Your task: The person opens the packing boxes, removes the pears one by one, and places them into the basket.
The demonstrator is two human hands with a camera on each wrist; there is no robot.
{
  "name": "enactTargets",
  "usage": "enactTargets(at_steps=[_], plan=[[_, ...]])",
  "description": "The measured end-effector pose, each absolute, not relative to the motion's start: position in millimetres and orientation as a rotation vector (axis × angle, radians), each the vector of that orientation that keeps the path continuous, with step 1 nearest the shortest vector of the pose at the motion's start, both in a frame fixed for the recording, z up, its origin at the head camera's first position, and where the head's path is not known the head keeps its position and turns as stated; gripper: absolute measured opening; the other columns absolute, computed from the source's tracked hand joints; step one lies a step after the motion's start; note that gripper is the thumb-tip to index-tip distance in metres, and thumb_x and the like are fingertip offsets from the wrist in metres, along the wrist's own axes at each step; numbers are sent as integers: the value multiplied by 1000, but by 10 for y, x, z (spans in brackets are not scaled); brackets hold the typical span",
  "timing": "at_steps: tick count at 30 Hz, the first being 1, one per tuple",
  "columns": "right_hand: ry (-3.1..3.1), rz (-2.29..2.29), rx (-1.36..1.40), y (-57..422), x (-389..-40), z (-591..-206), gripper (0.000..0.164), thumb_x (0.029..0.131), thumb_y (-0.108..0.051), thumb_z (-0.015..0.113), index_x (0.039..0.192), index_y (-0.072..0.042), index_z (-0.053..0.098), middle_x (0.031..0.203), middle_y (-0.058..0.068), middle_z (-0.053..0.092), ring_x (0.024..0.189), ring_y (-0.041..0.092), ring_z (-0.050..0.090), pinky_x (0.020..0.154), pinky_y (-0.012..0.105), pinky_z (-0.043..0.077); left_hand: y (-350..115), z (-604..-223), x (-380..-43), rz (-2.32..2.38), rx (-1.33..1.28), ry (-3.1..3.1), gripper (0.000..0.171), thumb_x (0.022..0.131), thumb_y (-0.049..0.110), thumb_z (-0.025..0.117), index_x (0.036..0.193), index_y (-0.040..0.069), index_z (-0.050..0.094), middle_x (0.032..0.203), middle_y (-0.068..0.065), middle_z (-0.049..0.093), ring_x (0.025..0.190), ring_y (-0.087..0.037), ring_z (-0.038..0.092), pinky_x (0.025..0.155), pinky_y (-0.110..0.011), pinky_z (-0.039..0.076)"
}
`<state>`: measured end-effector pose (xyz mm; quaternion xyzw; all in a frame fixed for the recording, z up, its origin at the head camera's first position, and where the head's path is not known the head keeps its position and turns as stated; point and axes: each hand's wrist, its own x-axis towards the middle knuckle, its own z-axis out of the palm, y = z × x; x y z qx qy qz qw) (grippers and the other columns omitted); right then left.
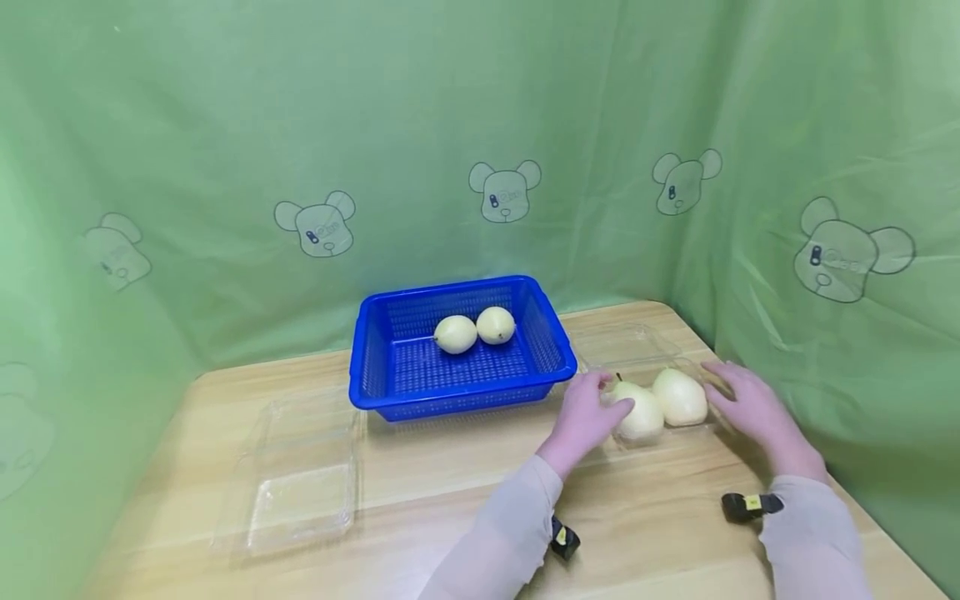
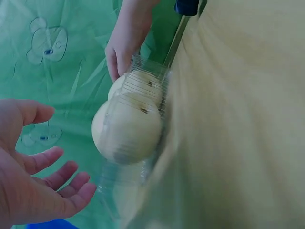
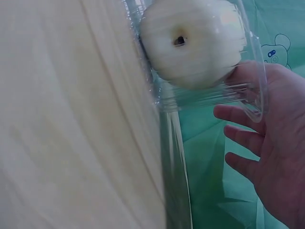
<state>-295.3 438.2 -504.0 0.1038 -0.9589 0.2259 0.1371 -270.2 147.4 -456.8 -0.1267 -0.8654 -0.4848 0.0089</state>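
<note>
Two pale pears sit side by side in a clear plastic clamshell box (image 1: 690,427) at the right of the table; the left pear (image 1: 639,414) has its stem up, and the right pear (image 1: 680,397) touches it. My left hand (image 1: 591,414) is at the left pear in the head view; the left wrist view shows its fingers (image 2: 71,183) spread, with a gap to the fruit. On the other side, my right hand (image 1: 753,408) has loosely bent fingers (image 3: 243,138) beside the box's end wall, its thumb partly hidden behind the plastic.
A blue plastic basket (image 1: 465,390) stands at the back middle with two more pears (image 1: 456,334) inside. Another clear clamshell box (image 1: 303,500) lies opened on the left of the wooden table (image 1: 450,483). Green curtains (image 1: 420,125) with bear prints enclose the back and sides.
</note>
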Motion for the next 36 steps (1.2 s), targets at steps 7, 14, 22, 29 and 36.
enactTargets(at_steps=[7, 14, 22, 29, 36], plan=[[-2787, 659, 286, 4407, -2930, -5081, 49, 100, -28, 49, 140, 1, 45, 139, 36, 43, 129, 58, 34, 102, 74, 25, 1712, -4399, -2779, -1178, -495, -2902, 57, 80, 40, 76, 131, 24, 56, 130, 1, 54, 121, -15, 51, 96, -24, 49], [-2789, 677, 256, 4425, -2922, -5113, 50, 101, -29, 48, 139, 3, 45, 138, 38, 42, 127, 59, 35, 101, 74, 25, 1916, -4452, -2857, -1049, -570, -2968, 60, 76, 39, 81, 129, 26, 56, 131, 2, 52, 118, -14, 52, 96, -22, 48], [-2789, 701, 246, 4374, -2922, -5118, 50, 101, -29, 49, 138, 5, 46, 137, 38, 44, 124, 59, 37, 100, 73, 28, 2048, -4580, -2872, -689, -526, -3046, 63, 66, 42, 85, 122, 26, 59, 115, 4, 53, 100, -13, 52, 80, -21, 46], [-2809, 691, 234, 4392, -2952, -5107, 52, 101, -32, 48, 138, 6, 45, 137, 39, 43, 122, 59, 38, 99, 73, 28, 2092, -4566, -2902, -473, -571, -3063, 49, 65, 45, 83, 105, 26, 63, 100, 8, 57, 92, -8, 50, 78, -21, 43], [-2808, 670, 232, 4374, -2960, -5091, 52, 101, -32, 48, 137, 6, 47, 136, 39, 44, 121, 59, 39, 98, 73, 30, 2126, -4569, -2979, -379, -617, -3099, 44, 65, 46, 84, 102, 29, 67, 97, 11, 62, 91, -7, 54, 79, -23, 46]])
